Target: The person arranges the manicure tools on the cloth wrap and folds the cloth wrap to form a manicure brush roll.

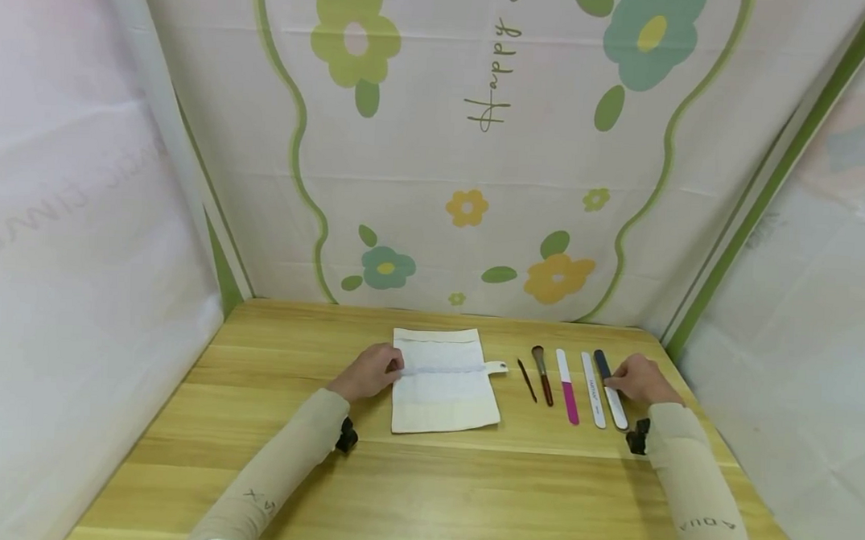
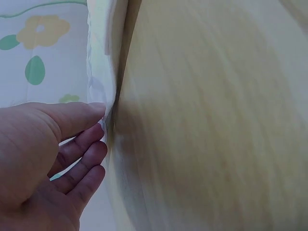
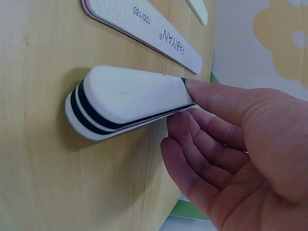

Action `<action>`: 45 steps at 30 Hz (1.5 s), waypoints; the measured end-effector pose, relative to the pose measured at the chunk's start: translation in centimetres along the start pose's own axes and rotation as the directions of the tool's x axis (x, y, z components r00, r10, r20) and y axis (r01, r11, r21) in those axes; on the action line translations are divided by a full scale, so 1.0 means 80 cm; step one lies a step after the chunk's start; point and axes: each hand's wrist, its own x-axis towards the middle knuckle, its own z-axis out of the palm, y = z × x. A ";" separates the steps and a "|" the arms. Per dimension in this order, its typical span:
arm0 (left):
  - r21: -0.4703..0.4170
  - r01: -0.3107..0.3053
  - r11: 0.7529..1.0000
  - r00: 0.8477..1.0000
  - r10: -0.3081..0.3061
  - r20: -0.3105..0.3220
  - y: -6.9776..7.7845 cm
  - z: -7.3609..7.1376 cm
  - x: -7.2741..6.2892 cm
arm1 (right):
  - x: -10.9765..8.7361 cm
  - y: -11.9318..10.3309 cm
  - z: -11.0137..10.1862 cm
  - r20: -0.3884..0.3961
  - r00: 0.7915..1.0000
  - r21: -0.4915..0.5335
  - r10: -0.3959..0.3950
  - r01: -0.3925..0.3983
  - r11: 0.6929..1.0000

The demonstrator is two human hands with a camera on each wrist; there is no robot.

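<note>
A white cloth pouch [image 1: 441,411] lies spread open on the table, its snap strap [image 1: 497,368] sticking out to the right. My left hand [image 1: 370,372] pinches the pouch's left edge between thumb and fingertips; the left wrist view shows the thin edge of the fabric [image 2: 103,62] at the fingertips. At the right end of a row of tools, my right hand [image 1: 643,379] pinches a navy-and-white nail buffer [image 1: 618,411] near its middle. In the right wrist view the buffer's rounded white end [image 3: 130,94] with black layers points away from the fingers.
Left of the buffer lie a grey-white nail file [image 1: 593,390], a white-and-pink nail file [image 1: 569,397], a brush with a brown handle [image 1: 546,384] and a thin dark stick tool [image 1: 526,380]. A flowered cloth wall [image 1: 423,157] stands behind the wooden table [image 1: 452,488].
</note>
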 end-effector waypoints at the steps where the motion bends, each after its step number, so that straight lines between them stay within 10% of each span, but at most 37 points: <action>1: 0.000 0.001 1.000 1.000 -0.001 -0.002 0.000 0.000 0.000 | 0.000 0.000 -0.001 -0.009 1.000 -0.003 -0.009 0.009 1.000; 24: -0.030 0.033 0.999 0.999 -0.034 -0.020 0.004 -0.003 -0.005 | 0.028 -0.099 -0.006 -0.046 0.990 0.100 -0.133 0.137 0.985; 45: -0.015 -0.007 1.000 1.000 0.006 -0.026 0.004 -0.003 0.001 | 0.093 -0.299 0.053 -0.010 0.962 0.201 -0.272 0.269 0.942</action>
